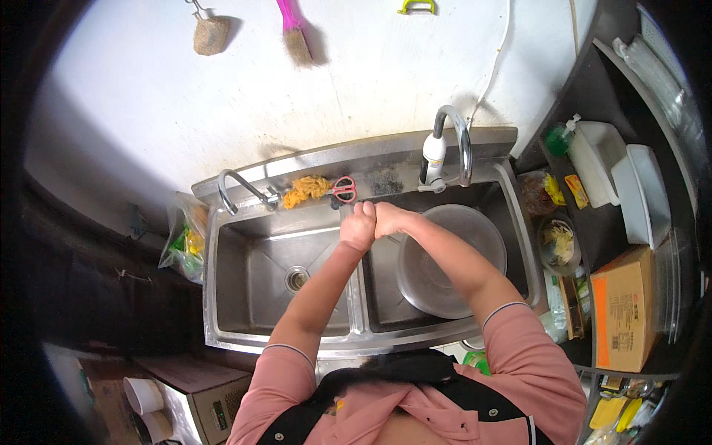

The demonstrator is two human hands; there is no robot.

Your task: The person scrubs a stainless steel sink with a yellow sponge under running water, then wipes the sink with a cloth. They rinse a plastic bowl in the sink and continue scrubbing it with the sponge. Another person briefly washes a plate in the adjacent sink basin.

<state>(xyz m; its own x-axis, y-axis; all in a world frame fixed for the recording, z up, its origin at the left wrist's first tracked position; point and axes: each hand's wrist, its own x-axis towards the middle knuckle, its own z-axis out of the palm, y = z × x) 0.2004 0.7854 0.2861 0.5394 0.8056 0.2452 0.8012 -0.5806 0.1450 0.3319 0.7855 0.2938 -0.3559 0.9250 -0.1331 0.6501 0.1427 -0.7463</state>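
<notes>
My left hand (359,225) and my right hand (389,219) press together above the back end of the divider of a stainless steel double sink (356,311). Both look closed; whether anything is between them is hidden. Just behind them, on the back ledge, lie red-handled scissors (345,189) and an orange mesh scrubber (306,189), with something dark beside them. A large round metal basin or lid (445,278) rests in the right bowl, partly under my right forearm. The left bowl has a drain (297,279).
A curved tap (245,187) stands behind the left bowl; a taller tap (464,144) rises behind the right. Shelves at the right hold white plastic bins (598,161) and a cardboard box (623,311). A pink-handled brush (296,39) hangs on the wall.
</notes>
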